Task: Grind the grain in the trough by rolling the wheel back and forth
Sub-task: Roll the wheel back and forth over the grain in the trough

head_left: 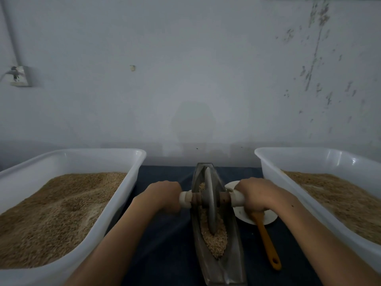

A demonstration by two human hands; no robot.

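the near tip of the trough sits at six o'clock, grain heaped by the wheel mid-trough. left hand and right hand curl tight round the axle handle, mid-roll; next, i'd say, an even push toward twelve. grain tubs flank at nine and three, and an orange spatula on a white dish crowds the right wrist.

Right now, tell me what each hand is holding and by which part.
Both hands grip the wheel by its white axle handles: the left hand the left end, the right hand the right end, one either side of the trough.
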